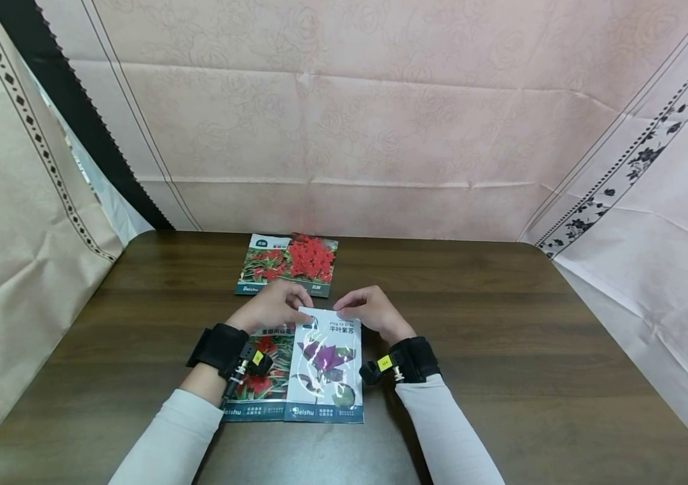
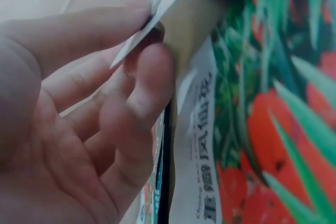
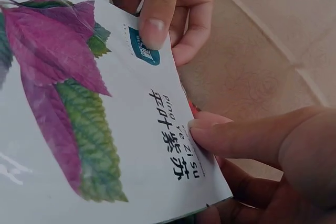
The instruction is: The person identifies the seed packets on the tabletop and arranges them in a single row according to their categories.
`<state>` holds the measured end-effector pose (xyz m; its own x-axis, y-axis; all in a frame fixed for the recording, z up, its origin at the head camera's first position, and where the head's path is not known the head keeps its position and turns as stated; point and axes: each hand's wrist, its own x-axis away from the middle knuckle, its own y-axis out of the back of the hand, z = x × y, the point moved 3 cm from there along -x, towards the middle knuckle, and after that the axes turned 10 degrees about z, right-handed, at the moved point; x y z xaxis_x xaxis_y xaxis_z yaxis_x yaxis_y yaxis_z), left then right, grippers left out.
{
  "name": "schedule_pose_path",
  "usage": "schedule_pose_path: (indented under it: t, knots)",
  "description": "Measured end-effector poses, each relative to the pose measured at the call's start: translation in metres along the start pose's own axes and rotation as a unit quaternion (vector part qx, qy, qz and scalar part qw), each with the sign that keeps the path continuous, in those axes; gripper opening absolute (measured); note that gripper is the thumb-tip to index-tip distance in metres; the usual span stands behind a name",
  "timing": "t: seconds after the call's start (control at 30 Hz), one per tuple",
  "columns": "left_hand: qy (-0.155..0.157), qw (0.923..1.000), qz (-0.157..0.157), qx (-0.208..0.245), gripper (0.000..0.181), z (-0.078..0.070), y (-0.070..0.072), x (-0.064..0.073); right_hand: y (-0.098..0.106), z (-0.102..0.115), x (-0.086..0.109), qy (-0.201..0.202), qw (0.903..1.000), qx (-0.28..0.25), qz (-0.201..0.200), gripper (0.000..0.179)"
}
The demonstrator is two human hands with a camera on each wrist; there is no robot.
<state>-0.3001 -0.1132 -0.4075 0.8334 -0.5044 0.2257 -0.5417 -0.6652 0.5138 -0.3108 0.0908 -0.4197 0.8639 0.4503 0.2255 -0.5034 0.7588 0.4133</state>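
Both hands pinch the top edge of a white seed packet (image 1: 327,364) printed with purple and green leaves. My left hand (image 1: 277,306) holds its top left corner, thumb on the front over the small teal logo and fingers behind. Near the top right corner, my right hand (image 1: 377,313) grips the same edge, thumb on the printed name in the right wrist view. Beneath and to the left lies a packet with red flowers (image 1: 261,377), partly covered by the white one. In the left wrist view, a gap shows between the lifted white packet and this red-flower packet (image 2: 273,129).
Further back on the brown wooden table (image 1: 471,323) lies another red-flower packet (image 1: 286,263), just beyond the left fingers. A pale patterned cloth (image 1: 344,135) hangs behind the table's far edge, with more cloth along both sides. Each wrist wears a black strap with a small camera.
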Motion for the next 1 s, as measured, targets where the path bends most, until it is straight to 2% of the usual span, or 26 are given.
schedule_pose_path:
  t: [0.3,0.47,0.8,1.0]
  knots:
    - [0.005,0.9952,-0.020,-0.096,0.015,0.000,-0.003,-0.002,-0.005,-0.003,-0.004,-0.015,0.9993,0.029,-0.019,0.007]
    - [0.012,0.9911,-0.028,-0.130,0.016,-0.001,-0.005,-0.002,-0.009,-0.002,-0.004,-0.019,0.9978,0.055,-0.031,0.007]
    - [0.027,0.9881,-0.028,-0.149,0.016,0.002,-0.008,-0.003,-0.016,0.004,-0.002,0.003,0.9914,0.119,-0.054,0.008]
    - [0.035,0.9879,-0.030,-0.149,0.017,0.004,-0.009,-0.003,-0.016,0.005,-0.002,0.018,0.9888,0.137,-0.056,0.009]
